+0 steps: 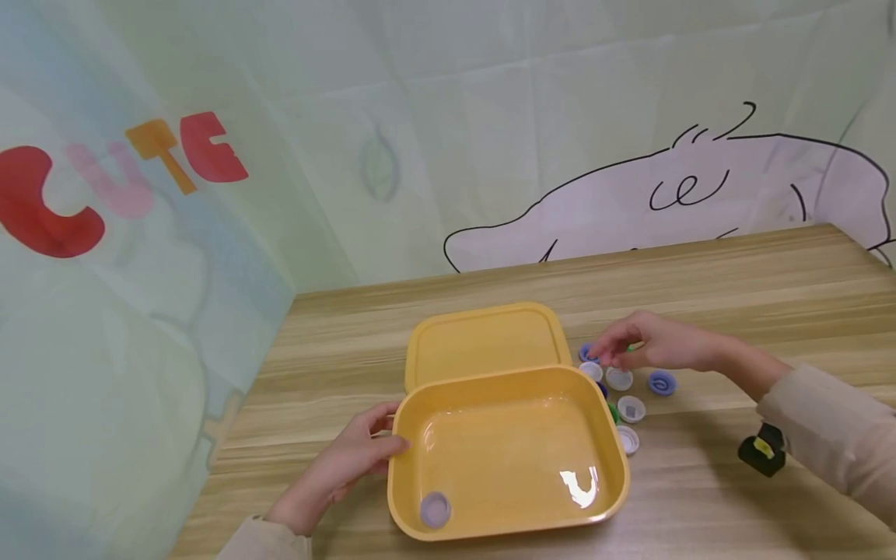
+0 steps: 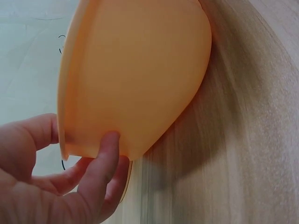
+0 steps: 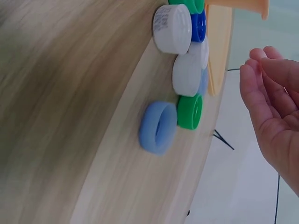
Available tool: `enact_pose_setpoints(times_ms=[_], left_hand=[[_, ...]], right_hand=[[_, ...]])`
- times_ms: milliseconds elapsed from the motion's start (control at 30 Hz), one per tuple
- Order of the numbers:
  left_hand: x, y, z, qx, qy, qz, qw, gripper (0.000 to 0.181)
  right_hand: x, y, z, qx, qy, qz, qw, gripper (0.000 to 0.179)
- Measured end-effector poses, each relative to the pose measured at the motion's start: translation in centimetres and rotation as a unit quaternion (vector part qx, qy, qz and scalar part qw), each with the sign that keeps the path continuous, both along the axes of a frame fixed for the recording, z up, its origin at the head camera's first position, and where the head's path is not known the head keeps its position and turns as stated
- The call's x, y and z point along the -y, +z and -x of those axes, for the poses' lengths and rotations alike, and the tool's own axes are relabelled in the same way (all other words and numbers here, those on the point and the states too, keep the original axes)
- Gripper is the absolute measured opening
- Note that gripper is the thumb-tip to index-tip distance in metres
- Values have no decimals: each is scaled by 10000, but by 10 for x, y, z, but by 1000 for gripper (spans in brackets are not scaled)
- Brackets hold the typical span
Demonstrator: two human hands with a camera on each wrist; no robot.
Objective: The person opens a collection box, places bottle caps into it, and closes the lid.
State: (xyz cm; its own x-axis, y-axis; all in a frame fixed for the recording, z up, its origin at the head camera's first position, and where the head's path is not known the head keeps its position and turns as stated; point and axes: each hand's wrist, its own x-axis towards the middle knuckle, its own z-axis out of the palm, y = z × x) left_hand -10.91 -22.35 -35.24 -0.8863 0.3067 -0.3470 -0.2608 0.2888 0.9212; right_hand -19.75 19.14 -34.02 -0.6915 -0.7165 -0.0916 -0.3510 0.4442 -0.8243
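Observation:
My left hand [image 1: 364, 447] grips the left rim of a deep yellow box [image 1: 507, 377], thumb over the edge and fingers against the outer wall [image 2: 140, 70]. One pale bottle cap [image 1: 435, 510] lies inside, in the near left corner. To the right of the box, several caps are grouped, among them a white cap [image 1: 631, 409] and a blue cap [image 1: 661, 382]. Above the far end of this group hovers my right hand [image 1: 651, 342], its fingers loosely bent with nothing visible between them. The right wrist view shows a green cap [image 3: 189, 112] on the table below that hand [image 3: 278, 98].
A flat yellow lid [image 1: 490, 338] lies behind the box, partly hidden by it. The wooden table [image 1: 350, 334] meets a printed cloth backdrop [image 1: 420, 155] at its far edge. Beside the right sleeve is a small dark object [image 1: 759, 457] with a yellow patch.

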Motion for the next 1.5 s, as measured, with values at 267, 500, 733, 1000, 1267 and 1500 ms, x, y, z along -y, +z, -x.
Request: enact_pose_setpoints(times_ms=[267,500,733,1000,1267,1500], left_hand=[[0,-1,0,4,-12,-17,10000,62],[0,-1,-1,-9,20,31,10000,62],[0,-1,-1,-5,49,24,10000,62],[1,-1,0,-19,43,1,10000,62],[1,-2,0,-23,31,-49,10000,63],[1,-2,0,7,57,-44,10000,63]], right_hand=[[-14,-7,0,-154,-125,156,9997,29],[-23,-9,-1,-49,-324,137,9994,32],[-34,-14,-3,31,-572,136,9983,34],[-46,-19,-5,124,-937,-60,9955,40],[-54,-26,-4,175,-1131,85,9934,45],[-59,-30,-7,165,-1254,32,9920,45]])
